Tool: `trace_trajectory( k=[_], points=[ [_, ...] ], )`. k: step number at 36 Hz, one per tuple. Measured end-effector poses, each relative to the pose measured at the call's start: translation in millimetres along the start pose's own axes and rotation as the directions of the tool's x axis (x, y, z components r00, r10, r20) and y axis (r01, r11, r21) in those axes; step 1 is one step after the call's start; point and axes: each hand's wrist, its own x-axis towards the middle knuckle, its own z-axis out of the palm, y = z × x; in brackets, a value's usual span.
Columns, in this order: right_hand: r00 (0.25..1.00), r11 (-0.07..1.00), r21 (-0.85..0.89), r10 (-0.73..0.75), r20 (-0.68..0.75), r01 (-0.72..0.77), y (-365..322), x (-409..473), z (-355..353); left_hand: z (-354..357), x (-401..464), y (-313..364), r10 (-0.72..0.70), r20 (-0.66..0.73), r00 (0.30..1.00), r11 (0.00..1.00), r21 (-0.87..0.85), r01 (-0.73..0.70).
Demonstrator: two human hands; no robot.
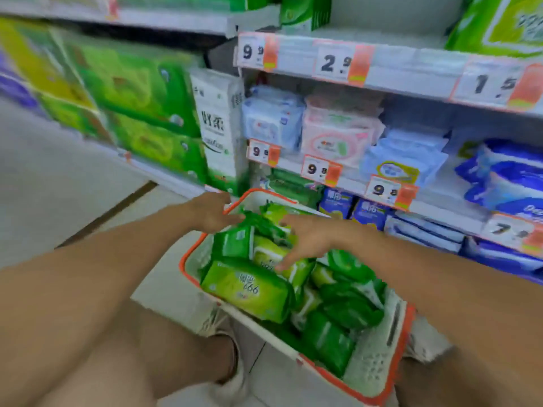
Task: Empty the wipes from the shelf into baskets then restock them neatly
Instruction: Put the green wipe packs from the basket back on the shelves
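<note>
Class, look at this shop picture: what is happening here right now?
A person crouches at a shop shelf over a white basket with an orange rim full of green wipes packs. Both hands reach into it: the left hand at the far rim, the right hand with fingers spread over the packs. Neither hand plainly grips a pack yet.

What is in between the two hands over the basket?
Green wipe packs piled in the basket lie between the left hand and the right hand, seen in the head view.

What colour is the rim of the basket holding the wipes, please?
Orange, around a white basket, seen in the head view.
</note>
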Motion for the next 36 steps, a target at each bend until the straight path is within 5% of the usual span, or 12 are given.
trace_trajectory(
  k=[3, 7, 15, 18, 22, 27, 30, 32, 34, 36],
  points=[
    [0.986, 0.991, 0.090, 0.090, 0.141, -0.103, -3.3, 6.2, 55.4, 41.0, -17.1, -35.8, -0.116, 0.168, 0.979, 0.981, -0.135, 0.140],
    [0.988, 0.962, 0.242, 0.105, 0.108, -0.129, 3.2, 5.8, 109.6, 89.4, -32.1, -47.6, -0.064, 0.328, 0.943, 0.889, -0.411, 0.203],
    [0.984, 0.676, 0.724, 0.178, 0.025, -0.140, 8.3, 12.0, 118.0, 94.4, -8.3, -32.6, -0.009, 0.327, 0.945, 0.797, -0.568, 0.204],
    [0.979, 0.606, 0.777, 0.198, 0.059, -0.169, 16.4, 4.6, 79.7, 71.7, -7.3, -20.5, -0.015, 0.247, 0.969, 0.707, -0.683, 0.185],
    [0.961, 0.443, 0.896, 0.260, -0.095, -0.031, 23.8, -18.9, 3.6, 24.1, -11.1, -4.6, -0.034, 0.124, 0.992, 0.553, -0.824, 0.122],
    [0.870, 0.141, 0.932, 0.334, -0.362, 0.333, 28.9, -71.3, -100.8, -43.6, -20.1, 49.4, 0.203, -0.234, 0.951, 0.221, -0.935, -0.278],
    [0.822, 0.026, 0.879, 0.341, -0.456, 0.477, 23.5, -104.6, -141.6, -70.9, -27.0, 102.7, 0.250, -0.467, 0.848, 0.189, -0.836, -0.516],
    [0.797, -0.014, 0.851, 0.358, -0.486, 0.525, 28.5, -118.2, -154.6, -83.9, -30.6, 131.3, 0.204, -0.558, 0.804, 0.153, -0.793, -0.589],
    [0.782, -0.027, 0.822, 0.326, -0.531, 0.569, 34.3, -130.2, -160.2, -94.9, -30.0, 150.4, 0.147, -0.535, 0.832, 0.036, -0.838, -0.545],
    [0.761, 0.085, 0.803, 0.274, -0.589, 0.590, 39.8, -139.4, -167.6, -103.5, -29.1, 161.4, 0.143, -0.431, 0.891, -0.106, -0.902, -0.420]
  ],
)
